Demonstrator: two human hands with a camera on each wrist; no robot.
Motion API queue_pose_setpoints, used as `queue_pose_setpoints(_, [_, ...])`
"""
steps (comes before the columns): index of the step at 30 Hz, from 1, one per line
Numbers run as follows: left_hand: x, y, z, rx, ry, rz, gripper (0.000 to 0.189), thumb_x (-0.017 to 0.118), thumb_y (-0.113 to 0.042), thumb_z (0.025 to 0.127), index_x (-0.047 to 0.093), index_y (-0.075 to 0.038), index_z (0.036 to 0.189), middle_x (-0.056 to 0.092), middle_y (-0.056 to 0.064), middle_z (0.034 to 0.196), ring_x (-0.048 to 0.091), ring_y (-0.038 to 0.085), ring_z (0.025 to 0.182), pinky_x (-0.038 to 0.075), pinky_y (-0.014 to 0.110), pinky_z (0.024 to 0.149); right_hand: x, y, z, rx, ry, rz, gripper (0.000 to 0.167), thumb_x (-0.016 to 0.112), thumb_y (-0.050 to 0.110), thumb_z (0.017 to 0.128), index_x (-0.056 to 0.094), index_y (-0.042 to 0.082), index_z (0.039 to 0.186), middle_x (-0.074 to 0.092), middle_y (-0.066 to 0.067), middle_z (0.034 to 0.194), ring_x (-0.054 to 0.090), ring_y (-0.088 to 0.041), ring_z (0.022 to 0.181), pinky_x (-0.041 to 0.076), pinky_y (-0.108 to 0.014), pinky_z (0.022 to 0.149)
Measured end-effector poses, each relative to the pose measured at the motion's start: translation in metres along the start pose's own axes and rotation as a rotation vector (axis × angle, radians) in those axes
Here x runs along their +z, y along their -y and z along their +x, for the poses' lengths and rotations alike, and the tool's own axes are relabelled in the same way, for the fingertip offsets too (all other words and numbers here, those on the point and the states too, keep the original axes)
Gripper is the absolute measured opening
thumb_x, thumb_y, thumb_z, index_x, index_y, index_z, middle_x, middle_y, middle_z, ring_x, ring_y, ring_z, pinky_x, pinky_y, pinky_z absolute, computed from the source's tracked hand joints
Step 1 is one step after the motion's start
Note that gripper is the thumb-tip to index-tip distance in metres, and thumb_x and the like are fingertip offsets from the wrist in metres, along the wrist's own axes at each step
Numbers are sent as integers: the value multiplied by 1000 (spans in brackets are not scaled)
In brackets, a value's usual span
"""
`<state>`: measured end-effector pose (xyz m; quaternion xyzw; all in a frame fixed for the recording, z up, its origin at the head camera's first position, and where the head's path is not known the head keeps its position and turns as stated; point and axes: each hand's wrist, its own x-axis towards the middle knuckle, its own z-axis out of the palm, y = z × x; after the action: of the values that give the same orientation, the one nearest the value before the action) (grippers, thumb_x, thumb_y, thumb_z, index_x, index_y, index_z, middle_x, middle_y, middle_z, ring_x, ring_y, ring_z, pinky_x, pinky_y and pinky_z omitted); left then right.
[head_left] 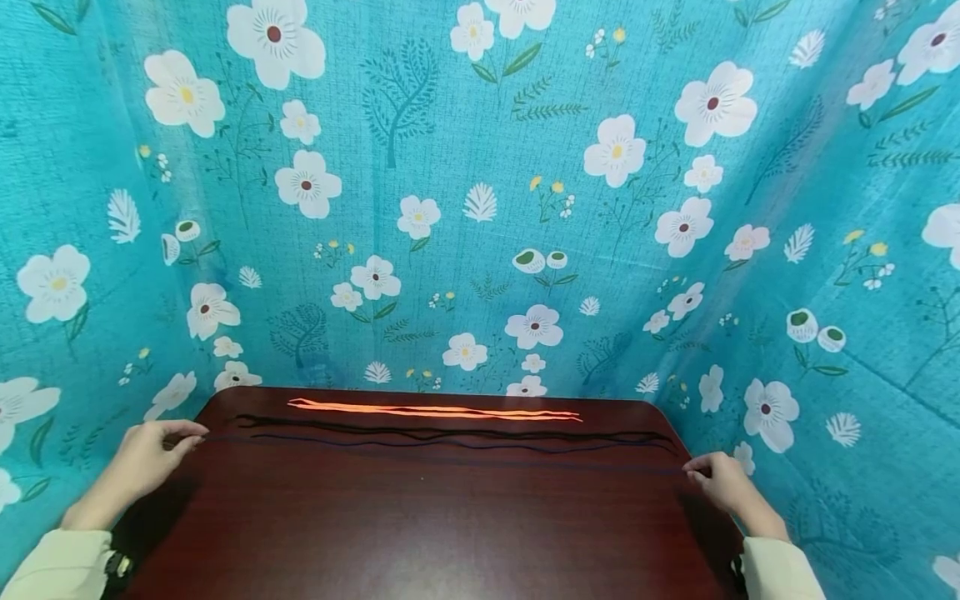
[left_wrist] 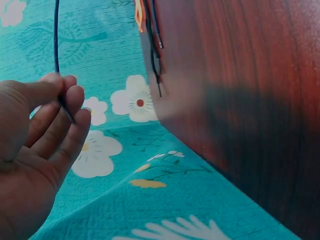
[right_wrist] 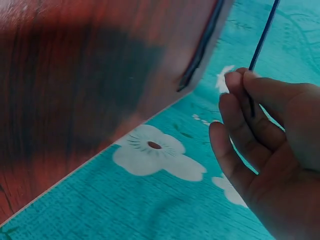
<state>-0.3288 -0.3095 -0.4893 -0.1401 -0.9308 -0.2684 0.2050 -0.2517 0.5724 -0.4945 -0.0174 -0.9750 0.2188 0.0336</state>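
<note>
A dark blue shoelace (head_left: 637, 471) is stretched nearly straight between the two hands, across the table's width. Its left end is pinched between thumb and fingertips of the left hand (head_left: 153, 454), the tip poking out below the fingers in the left wrist view. At the other end, the right hand (head_left: 723, 482) pinches the lace the same way, and a short tail hangs against its fingers. Beyond this lace, another blue shoelace (head_left: 555, 452) lies wavy on the table, followed by black shoelaces (head_left: 337, 428) and, farthest back, bright orange shoelaces (head_left: 337, 407).
The dark reddish-brown table (head_left: 420, 525) has rounded far corners. Teal flowered cloth (head_left: 465, 275) hangs behind it and along both sides. In the left wrist view, ends of the lying laces reach near the table's edge. Both hands are near the side edges.
</note>
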Motion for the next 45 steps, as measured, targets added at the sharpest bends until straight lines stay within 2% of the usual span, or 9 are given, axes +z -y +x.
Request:
queue_pose_setpoints(3, [6, 4, 2, 16, 12, -5, 12, 74, 8, 85, 77, 1, 95, 75, 19, 90, 58, -2, 68, 47, 24, 55, 4, -2, 6, 60, 37, 7, 14, 64, 3, 96, 74, -6, 94, 72, -10, 83, 60, -18, 70, 49, -33, 60])
queue_pose_setpoints(8, [15, 8, 8, 8, 57, -1, 8, 75, 5, 85, 77, 2, 92, 75, 17, 89, 65, 20, 75, 52, 31, 59, 13, -10, 16, 106, 12, -16, 17, 70, 13, 95, 73, 5, 80, 64, -3, 70, 54, -17, 64, 44, -33, 56])
queue_pose_setpoints(10, [19, 11, 11, -18, 81, -5, 5, 75, 3, 86, 76, 4, 91, 74, 16, 87, 64, 23, 72, 51, 32, 58, 16, -13, 20, 135, -1, -20, 20, 72, 16, 94, 71, 7, 76, 60, -2, 67, 53, -18, 64, 43, -33, 55])
queue_pose_setpoints(12, [23, 14, 14, -48, 100, -7, 4, 75, 0, 87, 75, 4, 89, 73, 15, 84, 61, 20, 70, 48, 29, 56, 19, -16, 25, 155, -11, -20, 21, 72, 17, 94, 69, 7, 76, 58, -3, 66, 53, -19, 64, 42, -34, 55])
queue_pose_setpoints(16, [34, 23, 17, -103, 136, 1, 7, 74, -5, 90, 74, 0, 86, 72, 11, 81, 60, 19, 69, 47, 35, 59, 25, -22, 31, 164, -8, -22, 17, 66, 12, 96, 69, 5, 80, 60, -5, 71, 55, -21, 66, 44, -36, 57])
queue_pose_setpoints(22, [50, 39, 19, -143, 217, 4, 7, 68, 1, 92, 73, 2, 89, 71, 14, 85, 63, 27, 77, 50, 47, 65, 35, -32, 35, 193, 57, -35, 16, 59, 8, 96, 63, 5, 81, 57, -6, 73, 54, -22, 68, 43, -37, 60])
queue_pose_setpoints(28, [60, 48, 21, -133, 241, 3, 9, 66, 4, 91, 71, 1, 84, 70, 12, 82, 62, 25, 76, 51, 47, 69, 40, -36, 40, 208, 44, -48, 24, 63, 11, 97, 59, 7, 73, 53, -6, 67, 53, -21, 64, 41, -36, 58])
queue_pose_setpoints(36, [65, 56, 18, -223, 263, 0, 9, 64, 3, 93, 70, 3, 87, 68, 16, 85, 62, 31, 79, 52, 54, 73, 41, -35, 49, 257, 31, -25, 29, 67, 20, 97, 61, 7, 72, 55, -6, 68, 54, -21, 66, 40, -38, 60])
queue_pose_setpoints(45, [69, 55, 25, -290, 268, 16, 9, 63, 0, 95, 69, 4, 89, 68, 21, 88, 62, 32, 79, 52, 57, 74, 41, -36, 53, 307, 35, 16, 31, 66, 21, 97, 61, 7, 70, 53, -5, 66, 53, -21, 65, 40, -36, 60])
